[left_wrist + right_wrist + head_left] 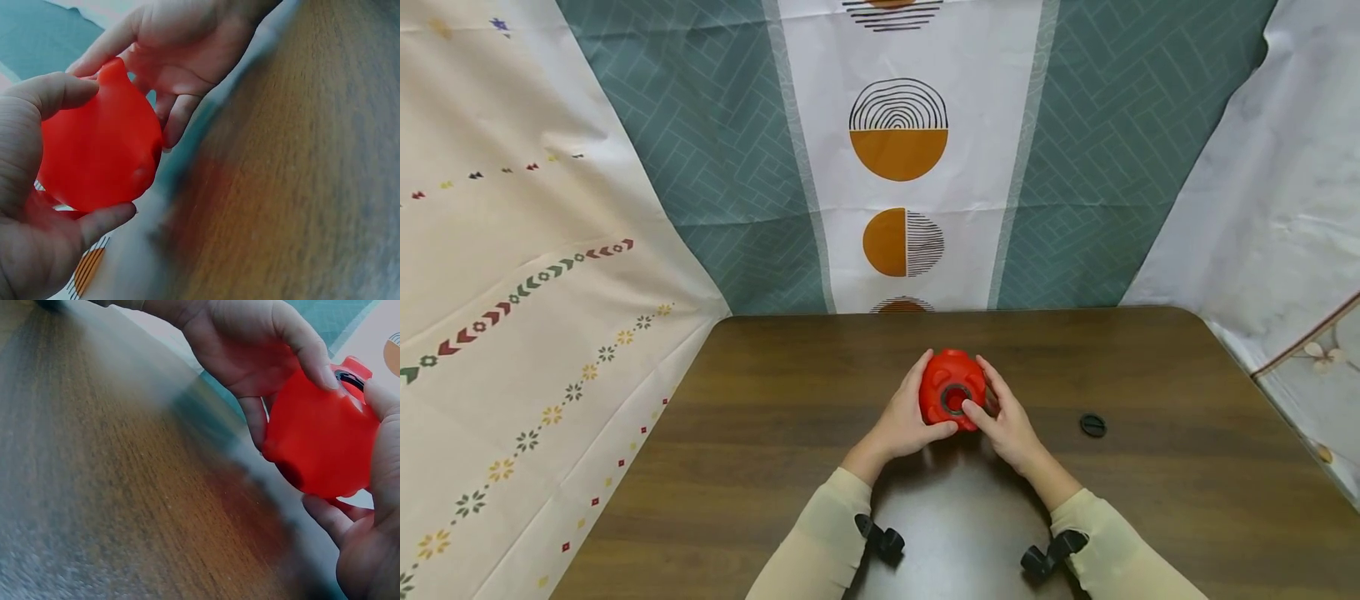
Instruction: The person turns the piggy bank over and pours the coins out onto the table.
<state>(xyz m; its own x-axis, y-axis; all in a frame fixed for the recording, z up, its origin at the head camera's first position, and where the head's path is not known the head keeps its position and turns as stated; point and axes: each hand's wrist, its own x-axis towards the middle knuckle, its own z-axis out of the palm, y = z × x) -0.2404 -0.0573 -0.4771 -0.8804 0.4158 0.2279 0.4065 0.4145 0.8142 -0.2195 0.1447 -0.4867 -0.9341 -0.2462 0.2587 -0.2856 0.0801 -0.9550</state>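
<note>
Both hands hold a red, rounded, hollow plastic thing (934, 385) above the table; its exact kind does not show. A round hole with a dark rim (946, 395) faces the head camera, with short bumps around it. My left hand (901, 423) grips the left side, its thumb along the lower edge. On the other side, my right hand (1013, 429) has its fingers round the back and its thumb at the hole's rim. The left wrist view shows the smooth red side (103, 147) between thumb and fingers. A black slotted round cap (1093, 425) lies to the right.
The brown wooden table (760, 467) spreads under the hands, with a bright reflection near the front. Patterned cloth (910, 192) hangs behind it, and pale cloths flank both sides. Black straps (880, 537) sit on both wrists over light sleeves.
</note>
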